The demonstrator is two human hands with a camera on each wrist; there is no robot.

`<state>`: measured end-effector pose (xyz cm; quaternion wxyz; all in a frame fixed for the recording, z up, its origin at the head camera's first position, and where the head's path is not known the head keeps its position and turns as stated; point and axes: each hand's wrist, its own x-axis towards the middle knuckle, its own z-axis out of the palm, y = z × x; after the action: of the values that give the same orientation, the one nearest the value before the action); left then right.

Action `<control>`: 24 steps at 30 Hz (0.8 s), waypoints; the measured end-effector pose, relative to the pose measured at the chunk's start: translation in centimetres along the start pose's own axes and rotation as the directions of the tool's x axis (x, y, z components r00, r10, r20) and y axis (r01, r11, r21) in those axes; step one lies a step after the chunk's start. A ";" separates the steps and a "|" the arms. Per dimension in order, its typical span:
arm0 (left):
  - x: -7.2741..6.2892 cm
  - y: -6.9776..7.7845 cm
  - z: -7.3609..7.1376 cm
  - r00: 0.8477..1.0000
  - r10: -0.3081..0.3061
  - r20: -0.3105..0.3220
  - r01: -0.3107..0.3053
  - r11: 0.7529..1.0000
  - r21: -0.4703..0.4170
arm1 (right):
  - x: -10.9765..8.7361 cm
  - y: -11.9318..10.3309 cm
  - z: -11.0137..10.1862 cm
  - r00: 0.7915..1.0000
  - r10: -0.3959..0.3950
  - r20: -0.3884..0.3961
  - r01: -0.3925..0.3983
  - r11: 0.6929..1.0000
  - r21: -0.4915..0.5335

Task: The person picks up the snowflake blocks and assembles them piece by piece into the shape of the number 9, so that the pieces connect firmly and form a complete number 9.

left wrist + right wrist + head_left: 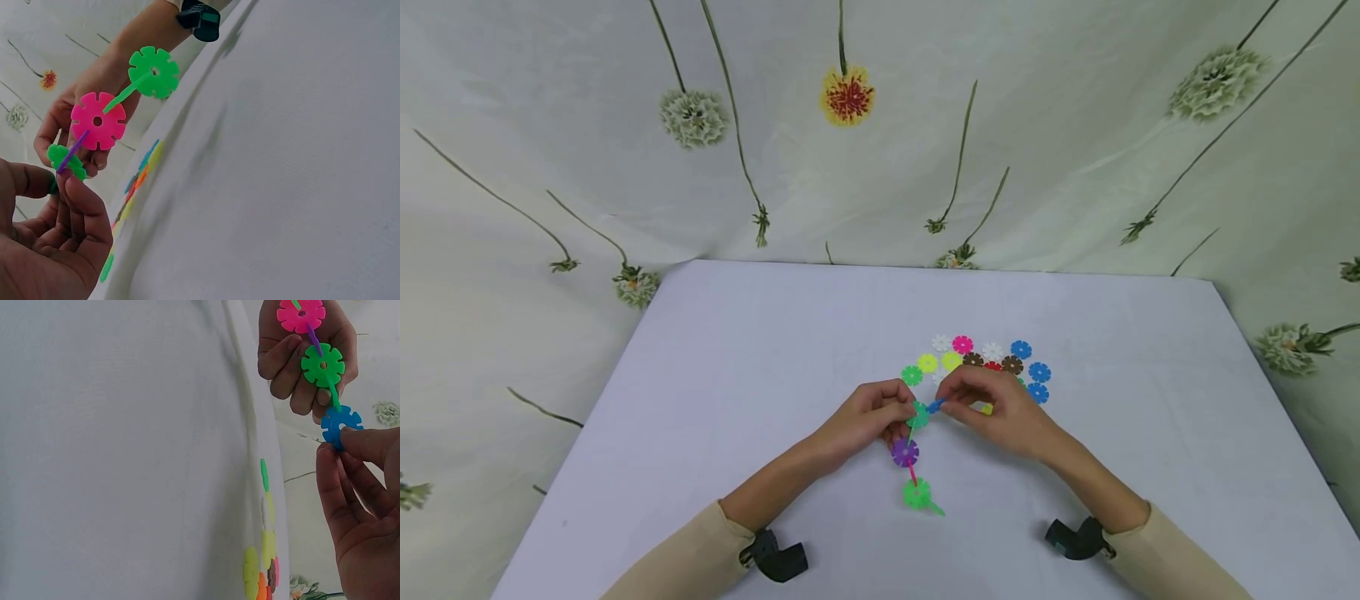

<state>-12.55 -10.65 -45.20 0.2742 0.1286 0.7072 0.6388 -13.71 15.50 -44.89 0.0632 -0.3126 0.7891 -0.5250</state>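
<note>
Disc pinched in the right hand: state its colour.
The disc is blue, clearest in the right wrist view.

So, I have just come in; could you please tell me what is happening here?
A person's left hand pinches a green disc near the end of a chain of notched plastic discs, while the right hand holds a blue disc against it. I cannot tell whether the blue one is fully fitted. More discs lie beyond, on the white table.

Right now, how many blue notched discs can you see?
4: one blue disc pinched by the right hand; on the white table, along the loose discs' right edge, a far disc, a middle disc and a near disc. The right hand may hide others.
</note>
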 end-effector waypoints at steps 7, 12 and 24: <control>-0.1 -0.2 0.0 1.000 0.016 -0.004 -0.016 1.000 0.011 | 0.0 -0.4 0.4 0.998 -0.047 -0.031 0.045 0.997 -0.068; 0.0 -0.4 0.1 0.999 0.033 -0.005 -0.033 0.999 0.025 | -0.1 -0.6 0.7 0.996 -0.064 -0.058 0.055 0.988 -0.145; 0.2 -0.3 -0.1 0.998 0.038 0.055 -0.040 0.998 0.043 | -0.2 -1.1 0.7 0.994 -0.100 -0.033 0.091 0.976 -0.196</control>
<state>-12.69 -10.64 -45.48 0.2779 0.1656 0.7106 0.6248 -12.81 14.76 -44.28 -0.0099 -0.3435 0.8217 -0.4546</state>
